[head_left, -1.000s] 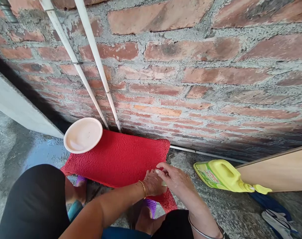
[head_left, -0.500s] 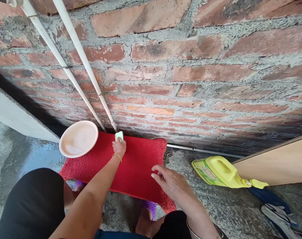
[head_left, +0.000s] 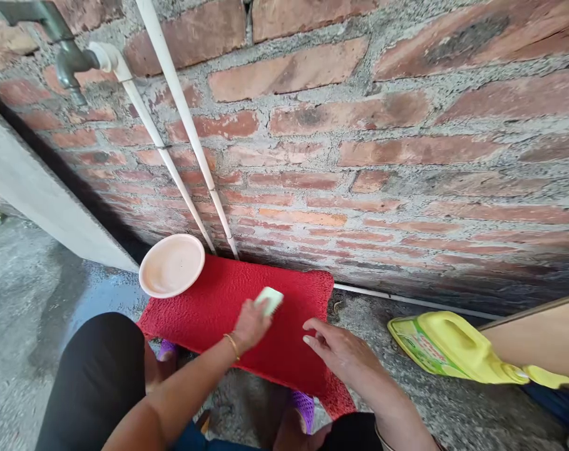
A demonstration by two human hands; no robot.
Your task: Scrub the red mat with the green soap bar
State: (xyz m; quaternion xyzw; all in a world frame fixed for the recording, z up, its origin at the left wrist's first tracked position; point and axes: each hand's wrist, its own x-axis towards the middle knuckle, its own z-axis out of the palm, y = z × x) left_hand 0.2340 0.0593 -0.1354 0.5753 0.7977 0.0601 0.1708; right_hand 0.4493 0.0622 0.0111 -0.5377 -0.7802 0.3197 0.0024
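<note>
My left hand (head_left: 253,323), with a yellow bangle at its wrist, is closed around a pale green scrubbing brush (head_left: 269,300). The brush is over the middle of a wet-looking red mat (head_left: 209,313); motion blurs it slightly. My right hand (head_left: 338,346) hovers over the mat's right part, its fingers loosely curved and apart with nothing in them. On the mat's far left corner stands a pale pink basin (head_left: 171,266), with what looks like a little water inside.
A brick wall (head_left: 307,153) with white pipes (head_left: 190,134) and a tap (head_left: 71,62) rises behind the mat. To the right a yellow detergent jug (head_left: 453,344) lies tilted beside a wooden board (head_left: 542,344). A grey slab (head_left: 54,181) leans at the left.
My left hand has brought the brush from the mat's far edge near the pipes toward the middle and right. The view has shifted, showing the tap. My right hand stays about where it was.
</note>
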